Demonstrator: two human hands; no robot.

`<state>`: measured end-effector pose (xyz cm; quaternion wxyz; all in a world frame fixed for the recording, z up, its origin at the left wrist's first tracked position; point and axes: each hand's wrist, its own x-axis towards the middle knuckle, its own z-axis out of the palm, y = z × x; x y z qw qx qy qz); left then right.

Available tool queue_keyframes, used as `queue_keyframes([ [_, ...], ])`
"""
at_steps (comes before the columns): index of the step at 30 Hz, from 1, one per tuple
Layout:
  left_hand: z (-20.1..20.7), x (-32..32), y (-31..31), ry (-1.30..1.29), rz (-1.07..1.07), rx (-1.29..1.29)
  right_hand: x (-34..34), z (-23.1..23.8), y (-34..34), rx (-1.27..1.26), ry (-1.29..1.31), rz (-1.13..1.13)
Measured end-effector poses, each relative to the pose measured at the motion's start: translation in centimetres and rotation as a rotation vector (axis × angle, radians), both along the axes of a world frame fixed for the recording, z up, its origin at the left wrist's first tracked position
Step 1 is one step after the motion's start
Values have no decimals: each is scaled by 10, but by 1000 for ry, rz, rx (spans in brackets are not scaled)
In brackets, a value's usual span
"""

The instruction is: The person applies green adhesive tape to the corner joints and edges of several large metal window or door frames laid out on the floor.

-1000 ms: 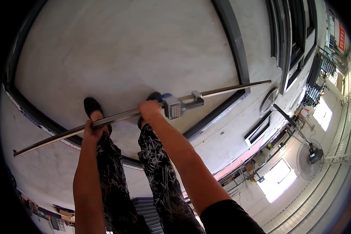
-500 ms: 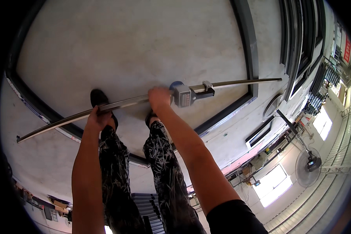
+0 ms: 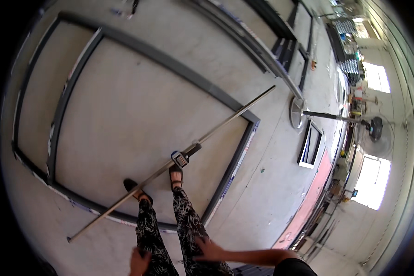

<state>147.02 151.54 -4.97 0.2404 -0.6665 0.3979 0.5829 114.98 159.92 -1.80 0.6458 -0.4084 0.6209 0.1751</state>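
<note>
A long metal digital caliper (image 3: 158,173), with a boxy grey display head (image 3: 180,159), lies slantwise across a dark grey window frame (image 3: 179,71) on the floor. It passes over the frame's near side and right corner, and neither hand touches it. My right hand (image 3: 209,250) is over my right leg, fingers spread, holding nothing. Low in the picture, my left hand (image 3: 140,263) is beside my left leg with its fingers curled. Something small and dark shows at those fingers, too unclear to name. My feet stand inside the frame, close to the caliper.
A floor fan (image 3: 375,129) on a round base (image 3: 296,112) stands to the right. Near it a small black-and-white frame (image 3: 311,143) lies on the floor. More dark frames and long profiles (image 3: 244,34) occupy the far right. Shelving lines the wall with windows.
Both hands have let go of the caliper and drawn back toward my legs. The caliper now rests across the frame at a steeper slant. The view has shifted, showing more of the frame.
</note>
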Motion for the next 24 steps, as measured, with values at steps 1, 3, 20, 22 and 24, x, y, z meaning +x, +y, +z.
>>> queue_keyframes([
  [1, 32, -4, 6, 243, -202, -142, 17, 31, -16, 43, 112, 98],
  [3, 79, -41, -14, -30, -408, -134, 24, 54, -52, 110, 223, -8],
  [20, 98, -155, -58, -22, -695, -253, -118, 5, -9, -99, 210, -531],
  [22, 134, -198, -81, -46, -811, -401, -137, 18, -2, 7, 353, -699],
  [24, 138, -233, -103, -54, -796, -581, -155, -6, 24, -46, 315, -729],
])
